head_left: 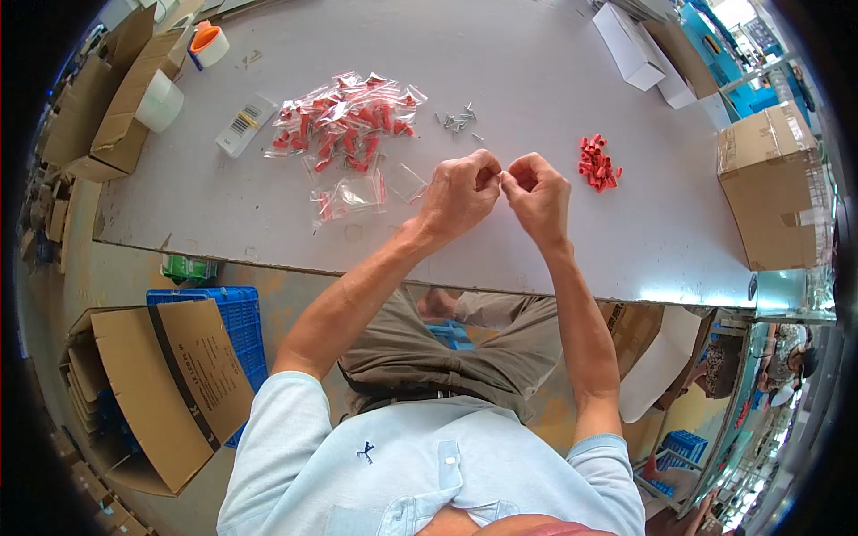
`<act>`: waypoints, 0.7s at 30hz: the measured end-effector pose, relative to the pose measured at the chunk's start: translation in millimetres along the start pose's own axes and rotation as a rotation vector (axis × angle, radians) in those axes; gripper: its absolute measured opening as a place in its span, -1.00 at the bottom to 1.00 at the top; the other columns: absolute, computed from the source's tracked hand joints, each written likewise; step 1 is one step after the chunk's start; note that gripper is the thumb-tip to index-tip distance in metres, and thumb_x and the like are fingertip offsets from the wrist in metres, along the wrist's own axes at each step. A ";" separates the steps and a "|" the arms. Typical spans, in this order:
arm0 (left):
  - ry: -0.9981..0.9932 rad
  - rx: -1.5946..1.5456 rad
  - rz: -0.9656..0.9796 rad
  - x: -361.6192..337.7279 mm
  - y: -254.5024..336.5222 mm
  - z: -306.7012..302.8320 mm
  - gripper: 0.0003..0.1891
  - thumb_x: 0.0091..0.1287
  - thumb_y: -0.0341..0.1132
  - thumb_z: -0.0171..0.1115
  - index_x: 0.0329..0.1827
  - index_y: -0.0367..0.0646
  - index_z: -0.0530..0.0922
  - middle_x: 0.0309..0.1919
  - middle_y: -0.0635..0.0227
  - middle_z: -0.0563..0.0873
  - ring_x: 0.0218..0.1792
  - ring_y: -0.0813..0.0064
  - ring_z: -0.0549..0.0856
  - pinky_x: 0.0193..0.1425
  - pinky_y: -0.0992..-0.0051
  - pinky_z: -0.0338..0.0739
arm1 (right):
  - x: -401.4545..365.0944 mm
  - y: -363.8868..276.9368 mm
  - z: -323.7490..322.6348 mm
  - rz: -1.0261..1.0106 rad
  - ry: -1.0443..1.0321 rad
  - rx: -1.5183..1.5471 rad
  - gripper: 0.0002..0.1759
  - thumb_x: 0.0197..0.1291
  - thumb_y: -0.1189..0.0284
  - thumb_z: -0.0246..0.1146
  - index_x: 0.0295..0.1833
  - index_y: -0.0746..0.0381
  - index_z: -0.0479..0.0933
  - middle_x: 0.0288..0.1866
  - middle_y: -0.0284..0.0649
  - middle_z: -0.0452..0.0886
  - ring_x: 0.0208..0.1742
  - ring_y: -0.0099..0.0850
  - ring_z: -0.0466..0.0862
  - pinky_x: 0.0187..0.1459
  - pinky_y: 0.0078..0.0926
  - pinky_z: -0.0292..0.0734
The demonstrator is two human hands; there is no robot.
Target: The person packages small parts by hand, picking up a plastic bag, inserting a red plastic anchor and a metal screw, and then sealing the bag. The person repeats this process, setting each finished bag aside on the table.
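Observation:
My left hand and my right hand meet over the table, both closed in a pinch, fingertips almost touching. Whatever lies between the fingers is too small and hidden to name. To the left of my left hand are clear zip bags, flat on the table. Beyond them lies a heap of filled zip bags with red pieces inside. Several small metal screws are scattered just past my hands. On the right, nearer my right hand, is a small pile of red plastic tubes.
An open carton, a white roll and an orange tape roll stand at the table's left. A barcoded clear pack lies near the heap. A cardboard box is at the right edge, white boxes farther back.

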State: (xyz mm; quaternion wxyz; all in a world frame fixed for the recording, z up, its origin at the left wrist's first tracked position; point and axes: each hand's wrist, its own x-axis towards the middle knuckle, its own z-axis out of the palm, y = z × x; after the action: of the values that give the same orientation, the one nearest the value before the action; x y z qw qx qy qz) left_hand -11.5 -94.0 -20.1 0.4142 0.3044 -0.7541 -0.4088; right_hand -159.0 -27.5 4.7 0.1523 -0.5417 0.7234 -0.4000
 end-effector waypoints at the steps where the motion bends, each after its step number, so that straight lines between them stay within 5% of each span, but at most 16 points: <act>1: 0.025 0.016 0.056 -0.5 -2.8 2.0 -0.89 0.40 -0.48 0.35 -0.10 -0.35 0.71 -0.33 0.23 0.84 -0.39 0.54 0.80 -0.32 0.49 0.70 | -0.6 0.2 1.7 0.003 0.009 0.001 -0.88 0.37 0.51 0.38 -0.05 0.33 0.71 -0.31 -0.23 0.80 -0.38 -0.54 0.76 -0.33 -0.56 0.67; 5: 0.021 -0.193 -0.203 6.9 -9.4 -4.8 -0.88 0.40 -0.47 0.35 -0.08 -0.34 0.70 -0.34 0.23 0.83 -0.40 0.53 0.80 -0.31 0.53 0.70 | -1.5 2.4 -7.5 0.048 0.060 0.328 -0.88 0.38 0.47 0.38 -0.07 0.29 0.73 -0.33 -0.26 0.80 -0.37 -0.53 0.75 -0.31 -0.52 0.66; 8: -0.140 -0.825 -0.561 10.7 -10.1 -16.2 -0.88 0.42 -0.44 0.36 -0.08 -0.30 0.69 -0.35 0.22 0.79 -0.43 0.54 0.77 -0.32 0.55 0.71 | -2.1 13.4 -20.7 0.058 0.112 0.338 -0.82 0.40 0.41 0.39 -0.01 0.28 0.74 -0.24 -0.24 0.81 -0.25 -0.53 0.77 -0.26 -0.51 0.67; 11: -0.238 -0.978 -0.650 12.1 -6.8 -18.3 -0.90 0.44 -0.44 0.36 -0.08 -0.27 0.69 -0.34 0.22 0.79 -0.45 0.54 0.76 -0.34 0.57 0.70 | -5.4 20.9 -24.8 0.009 0.098 0.218 -0.69 0.46 0.27 0.39 0.09 0.30 0.72 -0.10 -0.23 0.79 -0.09 -0.51 0.76 -0.16 -0.51 0.69; 16: -0.314 -1.132 -0.700 12.4 -10.1 -20.3 -0.93 0.45 -0.45 0.36 -0.09 -0.25 0.70 -0.35 0.23 0.78 -0.44 0.55 0.74 -0.34 0.57 0.70 | -17.9 8.5 -23.2 0.255 -0.170 0.744 -0.68 0.51 0.25 0.35 0.06 0.33 0.70 -0.18 -0.25 0.76 -0.14 -0.49 0.75 -0.13 -0.50 0.72; 21: -0.358 -1.118 -0.733 13.3 -7.9 -21.6 -0.93 0.45 -0.45 0.35 -0.10 -0.25 0.68 -0.37 0.24 0.76 -0.44 0.55 0.73 -0.35 0.58 0.69 | -21.0 23.5 -16.3 0.146 -0.105 0.716 -0.79 0.51 0.37 0.34 -0.03 0.33 0.68 -0.29 -0.29 0.72 -0.25 -0.57 0.71 -0.21 -0.55 0.67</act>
State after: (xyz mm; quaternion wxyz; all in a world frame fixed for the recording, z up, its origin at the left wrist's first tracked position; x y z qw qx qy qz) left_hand 2.1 -116.4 -15.0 0.2133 0.2084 -0.3352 -0.8937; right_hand -177.5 0.5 -6.9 0.3972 -0.4207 0.5657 -0.5876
